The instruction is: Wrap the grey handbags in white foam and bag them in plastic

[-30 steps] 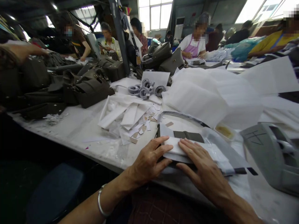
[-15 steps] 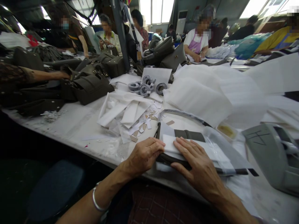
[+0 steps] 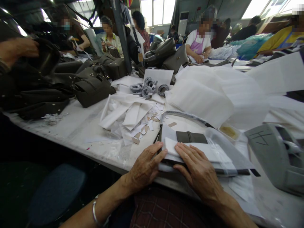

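Note:
A dark olive handbag (image 3: 192, 137) lies at the table's front edge, partly covered by white foam sheet (image 3: 204, 149). Its long strap (image 3: 187, 115) is wrapped in clear film and arches behind it. My right hand (image 3: 197, 167) lies flat on the folded foam, fingers stretched, with the thumb along the bag's near edge. At the bag's left end, my left hand (image 3: 147, 163) touches the edge of the foam with its fingers extended; neither hand grasps anything. Hidden under the foam is most of the bag's front.
Foam and paper scraps (image 3: 129, 110) and coiled wrapped straps (image 3: 147, 87) lie beyond my hands. A grey tape dispenser (image 3: 268, 152) and a shallow plastic tray (image 3: 229, 131) stand right. Large foam sheets (image 3: 201, 91) pile behind; olive bags (image 3: 92, 87) heap left, where a co-worker's hand (image 3: 19, 50) lifts one.
My left hand's fingers have straightened from a bent, pinched pose at the bag's left end. My right hand stays nearly still. At far left, the co-worker's hand has raised a bag.

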A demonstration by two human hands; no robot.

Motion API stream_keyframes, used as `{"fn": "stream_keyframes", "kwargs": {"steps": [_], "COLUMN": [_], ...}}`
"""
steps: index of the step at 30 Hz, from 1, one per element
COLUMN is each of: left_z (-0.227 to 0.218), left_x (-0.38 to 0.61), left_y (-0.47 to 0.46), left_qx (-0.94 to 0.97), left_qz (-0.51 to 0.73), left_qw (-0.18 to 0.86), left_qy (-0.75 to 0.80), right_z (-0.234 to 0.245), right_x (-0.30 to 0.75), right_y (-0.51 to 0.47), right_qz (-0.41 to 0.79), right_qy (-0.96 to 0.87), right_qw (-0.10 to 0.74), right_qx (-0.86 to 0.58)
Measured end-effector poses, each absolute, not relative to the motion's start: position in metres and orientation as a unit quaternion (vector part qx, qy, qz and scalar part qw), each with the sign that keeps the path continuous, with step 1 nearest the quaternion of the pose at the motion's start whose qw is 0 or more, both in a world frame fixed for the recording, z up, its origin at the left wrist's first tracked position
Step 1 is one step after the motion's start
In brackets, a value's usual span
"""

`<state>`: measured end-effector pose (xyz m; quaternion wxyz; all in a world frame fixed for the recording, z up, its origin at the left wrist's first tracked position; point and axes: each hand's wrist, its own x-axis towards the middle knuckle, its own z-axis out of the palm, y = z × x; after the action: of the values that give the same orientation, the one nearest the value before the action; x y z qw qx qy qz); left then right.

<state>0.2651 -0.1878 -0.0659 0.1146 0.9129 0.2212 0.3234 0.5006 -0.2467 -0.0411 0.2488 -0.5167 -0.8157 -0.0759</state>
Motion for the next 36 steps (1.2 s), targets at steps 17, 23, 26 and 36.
{"fn": "stream_keyframes", "kwargs": {"steps": [17,23,26,36], "left_z": [-0.067,-0.068,-0.068,-0.075], "left_x": [0.287,0.293,0.289,0.291], "left_y": [-0.185,-0.181,-0.179,-0.186], "left_qx": [0.806,0.771,0.779,0.751], "left_qz": [0.383,0.409,0.407,0.398], "left_qw": [0.324,0.351,0.354,0.359], "left_qy": [0.316,0.337,0.32,0.387], "right_z": [-0.047,-0.049,-0.049,-0.05], "right_x": [0.495,0.496,0.496,0.489], "right_y": [-0.245,-0.242,-0.243,-0.238], "right_qz": [-0.09,-0.089,-0.087,-0.142], "right_qy": [-0.805,-0.809,-0.81,-0.785], "right_qw": [0.242,0.239,0.237,0.298], "right_qx": [-0.534,-0.53,-0.53,-0.524]}}
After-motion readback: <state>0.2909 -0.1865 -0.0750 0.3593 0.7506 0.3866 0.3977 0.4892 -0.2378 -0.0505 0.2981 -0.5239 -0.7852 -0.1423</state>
